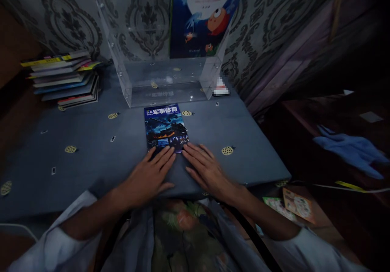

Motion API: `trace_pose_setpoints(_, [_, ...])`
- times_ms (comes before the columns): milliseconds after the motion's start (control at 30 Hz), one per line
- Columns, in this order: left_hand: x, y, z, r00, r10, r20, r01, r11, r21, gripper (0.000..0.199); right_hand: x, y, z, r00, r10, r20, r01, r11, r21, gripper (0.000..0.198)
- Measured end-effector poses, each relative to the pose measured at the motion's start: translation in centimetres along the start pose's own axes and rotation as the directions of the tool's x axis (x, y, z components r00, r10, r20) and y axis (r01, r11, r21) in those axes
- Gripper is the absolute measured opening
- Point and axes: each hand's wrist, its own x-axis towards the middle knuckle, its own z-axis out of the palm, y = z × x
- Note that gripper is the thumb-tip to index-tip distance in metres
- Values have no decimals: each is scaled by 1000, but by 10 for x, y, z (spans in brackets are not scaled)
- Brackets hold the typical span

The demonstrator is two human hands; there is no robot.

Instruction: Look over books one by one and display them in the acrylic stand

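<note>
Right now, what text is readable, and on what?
"少儿 军事体育": flat book.
"跳龙门": upright book.
Too small or blurred: smaller print on both covers, book stack, orange booklet, green booklet, white item.

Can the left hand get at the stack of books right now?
Probably yes: only patterned tablecloth seems to lie between the left hand, at the near edge of the flat book, and the stack of books; it may need a stretch.

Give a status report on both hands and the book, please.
Left hand and right hand open, at near edge of book. Book flat on table, cover up. Transparent stand just beyond.
</note>
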Motion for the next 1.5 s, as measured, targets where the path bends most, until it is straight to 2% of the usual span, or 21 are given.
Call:
trace_pose_setpoints(100, [-23, 18, 4, 986, -156, -52, 160, 985, 68, 73, 10, -16, 6, 997, -60, 38, 58, 998, 40, 52])
trace_pose_setpoints(200, [-33, 29, 11, 962, -255, -100, 265, 958, 108, 71, 19, -27, 14, 992, -97, 82, 93, 994, 62, 55])
trace_pose_setpoints(333, [-31, 33, 13, 951, -287, -118, 300, 948, 109, 67, 22, -26, 18, 986, -116, 117, 109, 992, 66, 55])
trace_pose_setpoints(500, [-26, 28, 3, 949, -298, -106, 306, 949, 74, 62, 22, -22, 14, 985, -133, 107, 127, 990, 59, 50])
trace_pose_setpoints(667, [-17, 6, -5, 935, -340, -104, 348, 934, 76, 58, 24, -21, 14, 988, -138, 75, 134, 989, 58, 47])
trace_pose_setpoints(833, [4, -27, -12, 929, -368, -36, 369, 928, 44, 61, 25, -19, 14, 986, -130, 102, 122, 989, 81, 47])
trace_pose_setpoints(1000, [35, -63, -22, 893, -445, 71, 445, 895, 9, 60, 32, -19, 1, 984, -126, 123, 111, 986, 123, 41])
trace_pose_setpoints(1100, [51, -80, -25, 872, -482, 92, 484, 875, -5, 57, 45, -9, -6, 984, -117, 133, 99, 986, 137, 36])
trace_pose_setpoints(1200, [59, -88, -23, 861, -501, 91, 504, 864, -9, 56, 63, 13, -9, 995, 35, 98, -41, 998, 57, 35])
trace_pose_setpoints(1300, [60, -91, -17, 862, -503, 64, 504, 863, -17, 54, 75, 31, -9, 972, 226, 59, -226, 974, -13, 38])
trace_pose_setpoints(1400, [60, -96, -13, 873, -486, 30, 487, 871, -61, 52, 73, 26, -7, 964, 259, 57, -262, 963, 63, 37])
trace_pose_setpoints(1500, [65, -102, -15, 888, -459, 32, 459, 879, -130, 53, 61, -4, -8, 968, 231, 100, -249, 937, 245, 35])
